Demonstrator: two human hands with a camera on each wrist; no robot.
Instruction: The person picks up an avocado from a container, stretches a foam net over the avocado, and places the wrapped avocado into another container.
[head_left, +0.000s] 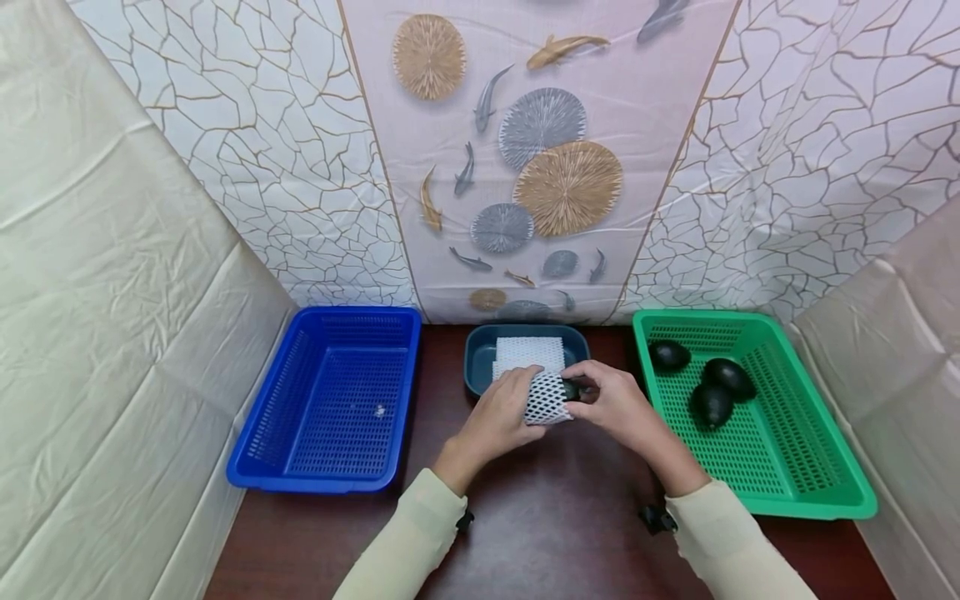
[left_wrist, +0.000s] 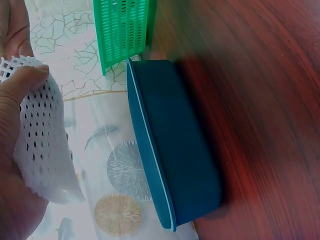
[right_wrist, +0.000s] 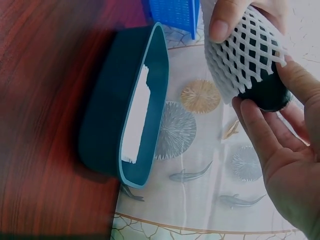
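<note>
A dark avocado (right_wrist: 267,95) sits partly inside a white foam net sleeve (head_left: 546,398), its rounded end bare in the right wrist view. My left hand (head_left: 502,412) grips the sleeve around the fruit, thumb pressed on the mesh (left_wrist: 42,120). At the avocado's exposed end, the fingers and thumb of my right hand (head_left: 615,402) pinch it by the sleeve's edge. Both hands are held over the front of a teal tray (head_left: 472,367), where more white foam nets (head_left: 529,350) lie flat. The part of the avocado under the mesh is mostly hidden.
On the left stands a blue basket (head_left: 337,417) with a small white spot on its bottom. A green basket (head_left: 765,475) on the right holds three dark avocados (head_left: 711,406). A patterned cloth (head_left: 510,175) hangs behind the brown table (head_left: 555,533).
</note>
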